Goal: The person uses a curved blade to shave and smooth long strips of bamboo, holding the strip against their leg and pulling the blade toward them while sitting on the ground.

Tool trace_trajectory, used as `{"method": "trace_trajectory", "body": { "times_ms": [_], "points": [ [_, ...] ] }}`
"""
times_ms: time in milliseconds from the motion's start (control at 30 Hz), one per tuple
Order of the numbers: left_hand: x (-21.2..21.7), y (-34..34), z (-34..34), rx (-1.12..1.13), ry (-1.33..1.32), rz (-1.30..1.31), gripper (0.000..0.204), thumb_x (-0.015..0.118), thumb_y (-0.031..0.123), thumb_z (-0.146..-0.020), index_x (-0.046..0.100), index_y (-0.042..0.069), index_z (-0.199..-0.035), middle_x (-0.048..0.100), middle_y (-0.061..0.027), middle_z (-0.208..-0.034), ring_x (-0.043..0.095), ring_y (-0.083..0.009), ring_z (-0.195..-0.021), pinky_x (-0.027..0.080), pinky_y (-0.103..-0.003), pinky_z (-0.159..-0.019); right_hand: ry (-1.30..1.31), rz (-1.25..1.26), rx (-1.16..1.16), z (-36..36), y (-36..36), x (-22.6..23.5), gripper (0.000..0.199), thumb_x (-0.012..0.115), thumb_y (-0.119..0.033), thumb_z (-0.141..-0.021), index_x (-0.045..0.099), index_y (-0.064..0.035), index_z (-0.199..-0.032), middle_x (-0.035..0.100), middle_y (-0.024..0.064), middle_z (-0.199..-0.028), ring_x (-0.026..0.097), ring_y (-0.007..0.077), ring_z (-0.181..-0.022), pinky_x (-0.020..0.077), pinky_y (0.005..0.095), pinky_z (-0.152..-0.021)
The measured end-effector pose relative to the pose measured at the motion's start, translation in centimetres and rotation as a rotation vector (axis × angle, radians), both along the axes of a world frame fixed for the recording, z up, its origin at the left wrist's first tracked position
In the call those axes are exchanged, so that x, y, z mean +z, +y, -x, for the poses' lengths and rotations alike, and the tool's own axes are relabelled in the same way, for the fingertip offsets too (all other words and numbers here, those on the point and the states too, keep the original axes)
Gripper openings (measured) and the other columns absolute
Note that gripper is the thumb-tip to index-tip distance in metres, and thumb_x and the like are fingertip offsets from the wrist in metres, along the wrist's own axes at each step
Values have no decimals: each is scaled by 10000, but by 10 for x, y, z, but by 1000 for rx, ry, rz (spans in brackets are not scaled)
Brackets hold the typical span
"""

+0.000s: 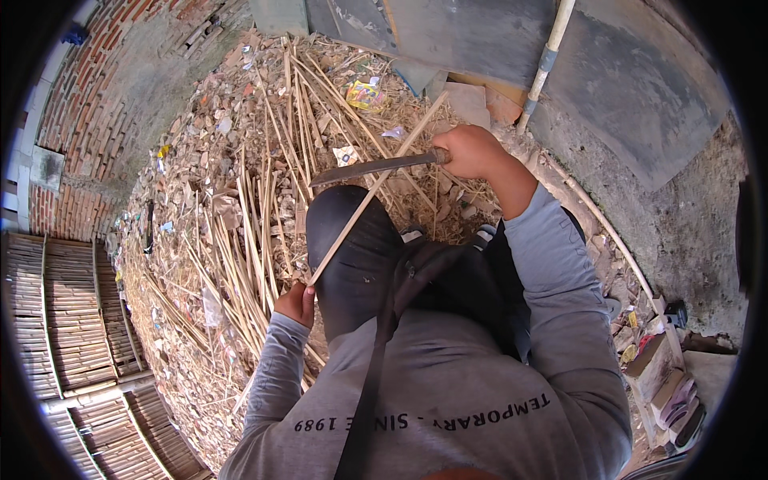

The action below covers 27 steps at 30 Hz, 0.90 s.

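- While my left hand pinches the lower end of a pale strip between thumb and fingers, my right hand is wrapped round the handle of a curved knife.
- The strip slants up and away from my left fingers, passing over my left knee; its far end lies beyond the blade, near my right hand.
- The blade crosses the strip above the knee; I cannot tell how deep its edge bites, if at all.
- If the blade skids along the strip, it could run toward my left fingers or into the knee, with nothing but trouser cloth between; too much push or a hard knot would cause that.
- If my pinch is too light, the strip could twist under the edge and come out uneven, or snap where it is thin.
- Counted: one knife, one strip in my grip, two hands, both occupied.
- On the littered ground lie loose strips, well over ten, too overlapped for an exact figure.
- Beyond them, one yellow wrapper; ahead to the right, one pale pole leans upright.
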<state>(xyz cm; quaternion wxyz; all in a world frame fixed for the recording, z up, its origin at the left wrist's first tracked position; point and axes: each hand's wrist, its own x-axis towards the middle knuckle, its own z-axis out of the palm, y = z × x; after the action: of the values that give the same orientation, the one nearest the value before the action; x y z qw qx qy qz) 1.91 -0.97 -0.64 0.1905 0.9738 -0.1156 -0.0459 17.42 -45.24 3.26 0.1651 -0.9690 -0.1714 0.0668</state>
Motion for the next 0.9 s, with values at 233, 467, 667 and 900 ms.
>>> {"method": "trace_trajectory", "body": {
  "times_ms": [233,467,667,900],
  "points": [
    [25,-20,4,131,116,-106,368,552,387,-920,526,33,-821,590,-250,-655,603,-460,-669,463,-511,-580,-119,-186,-535,-22,-60,-44,365,707,-281,-751,651,-39,-1019,650,198,-934,625,368,-915,487,452,-778],
    [18,-26,7,138,87,-85,361,550,406,-917,536,46,-888,613,-255,-710,610,-467,-709,465,-523,-608,-72,-225,-247,-4,-20,-12,340,712,-291,-748,644,-54,-982,648,195,-895,622,381,-885,490,456,-765],
    [19,-36,16,220,86,30,447,433,465,-959,568,44,-889,619,-243,-726,606,-465,-724,465,-513,-624,42,-31,-56,10,16,-1,239,688,-235,-718,673,-116,-926,666,147,-878,641,346,-882,511,464,-769],
    [12,-37,20,268,42,129,535,334,476,-989,596,35,-838,623,-235,-756,605,-449,-750,458,-502,-654,27,-79,-83,9,13,0,210,664,-192,-700,672,-121,-897,662,137,-853,641,344,-867,506,467,-743]
  ]
}}
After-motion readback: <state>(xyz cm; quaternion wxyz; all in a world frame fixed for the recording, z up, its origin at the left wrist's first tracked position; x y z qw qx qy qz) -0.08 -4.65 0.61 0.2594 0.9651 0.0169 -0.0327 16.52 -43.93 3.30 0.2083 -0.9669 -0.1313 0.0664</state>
